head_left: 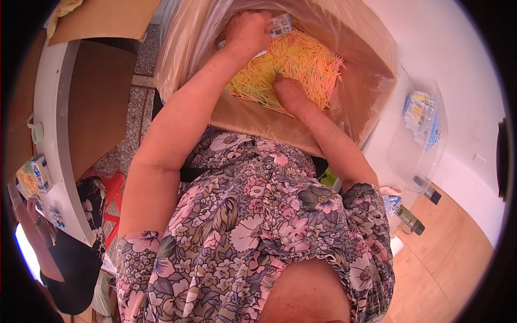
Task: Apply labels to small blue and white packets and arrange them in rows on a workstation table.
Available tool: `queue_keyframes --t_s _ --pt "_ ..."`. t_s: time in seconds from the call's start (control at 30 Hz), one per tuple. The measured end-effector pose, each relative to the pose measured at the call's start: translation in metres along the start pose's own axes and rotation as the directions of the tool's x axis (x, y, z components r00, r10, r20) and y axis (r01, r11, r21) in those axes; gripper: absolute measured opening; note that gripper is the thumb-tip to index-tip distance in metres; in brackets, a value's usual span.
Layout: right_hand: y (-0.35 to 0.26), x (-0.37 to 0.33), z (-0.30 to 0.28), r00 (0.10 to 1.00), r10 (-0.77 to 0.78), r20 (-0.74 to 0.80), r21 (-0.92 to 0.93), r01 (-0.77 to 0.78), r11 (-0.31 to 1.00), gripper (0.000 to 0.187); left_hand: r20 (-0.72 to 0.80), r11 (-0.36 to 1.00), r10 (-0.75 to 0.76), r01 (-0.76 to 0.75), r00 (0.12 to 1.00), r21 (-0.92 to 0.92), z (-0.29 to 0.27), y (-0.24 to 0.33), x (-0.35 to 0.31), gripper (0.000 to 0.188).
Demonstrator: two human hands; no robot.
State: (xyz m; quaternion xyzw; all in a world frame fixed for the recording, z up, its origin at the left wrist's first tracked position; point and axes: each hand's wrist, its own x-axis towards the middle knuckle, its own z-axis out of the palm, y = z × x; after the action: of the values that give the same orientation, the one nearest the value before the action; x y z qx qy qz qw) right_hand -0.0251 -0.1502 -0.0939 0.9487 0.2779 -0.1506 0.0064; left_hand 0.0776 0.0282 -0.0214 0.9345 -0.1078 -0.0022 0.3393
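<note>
Room, head view: a speckled floor (pixel 142 59) shows at left beside a white tabletop (pixel 63 116); at right a white surface (pixel 452 59) and, lower down, a wood-toned surface (pixel 452 253).
Cardboard box: the open box (pixel 258 117) stands in front of the person, lined with a clear plastic liner (pixel 186 46).
Sticks: a heap of thin sticks (pixel 309 54), yellow and orange with some pink, lies inside the box; both bare hands are over it.
Left hand: this hand (pixel 249 31), at the far left of the heap, is clamped on the edge of a small clear packet (pixel 281 25) with print on it.
Right hand: this hand (pixel 291 91) touches the near middle of the heap, fingers curled, fingertips among the sticks; whether it grips any, I cannot tell.
Right side: a clear plastic container (pixel 399 144) holds several packets (pixel 421 110); a dark green cylinder (pixel 410 220) lies nearer the person.
Left side: a blue-and-white carton (pixel 41 173) stands on the tabletop; a co-worker in dark clothing (pixel 72 274) is beside it, near a red stool (pixel 112 196).
</note>
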Motion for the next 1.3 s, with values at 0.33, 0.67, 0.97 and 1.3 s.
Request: queue_keyframes --t_s 0.33,0.67,0.97,1.3 --pt "0.044 -0.008 -0.027 0.956 0.271 0.108 0.658 -0.273 0.702 0.019 0.178 0.814 -0.055 0.147 0.983 -0.562 0.022 -0.024 0.005 0.018" --pt "0.054 -0.008 -0.068 0.889 0.403 0.215 0.924 -0.318 0.210 0.024 0.709 0.757 0.278 0.306 0.648 -0.577 0.018 -0.002 -0.023 0.020" --pt "0.017 -0.024 -0.097 0.830 0.488 0.271 0.911 -0.057 -0.409 0.020 0.648 0.665 0.416 0.272 0.638 -0.695 0.015 0.025 -0.038 0.017" --pt "0.018 -0.043 -0.092 0.713 0.693 0.103 0.993 -0.028 -0.118 0.025 0.424 0.597 0.335 0.159 0.842 -0.786 0.019 0.021 -0.034 0.011"
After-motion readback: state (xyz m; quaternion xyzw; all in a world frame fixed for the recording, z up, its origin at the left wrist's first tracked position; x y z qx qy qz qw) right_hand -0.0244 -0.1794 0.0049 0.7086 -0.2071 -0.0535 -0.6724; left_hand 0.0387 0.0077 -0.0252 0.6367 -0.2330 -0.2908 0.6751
